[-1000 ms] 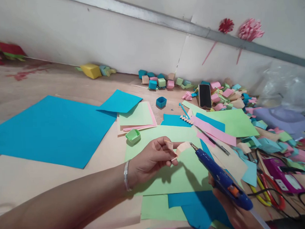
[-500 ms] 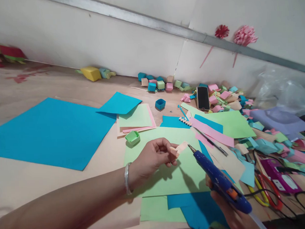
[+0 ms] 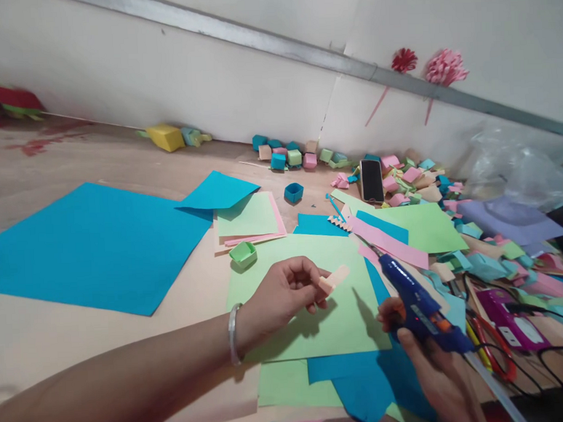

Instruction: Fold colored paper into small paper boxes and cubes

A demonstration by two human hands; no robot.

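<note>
My left hand (image 3: pixel 291 287) pinches a small folded piece of peach paper (image 3: pixel 334 280) between thumb and fingers, above a light green sheet (image 3: pixel 350 331). In my right hand (image 3: pixel 420 354) is a blue glue gun (image 3: pixel 414 299), its nozzle aimed up and left, apart from the paper piece. A clear glue stick (image 3: pixel 495 388) juts from the gun's back end. Left of my left hand, a small green paper box (image 3: pixel 243 255) rests on the green sheet's edge. Farther back stands a small blue paper box (image 3: pixel 294 192).
Large blue sheets (image 3: pixel 98 248) lie at left. A phone (image 3: pixel 371 181) leans by a heap of folded paper pieces (image 3: pixel 414 182) at right. Scissors with red and yellow handles (image 3: pixel 499 351), a purple extension box (image 3: pixel 509 320) and black cables lie near the right edge. A white wall (image 3: pixel 212 84) rises behind.
The glue gun has drawn back to the right, its nozzle away from the peach paper. My left hand stays nearly in place with the paper piece.
</note>
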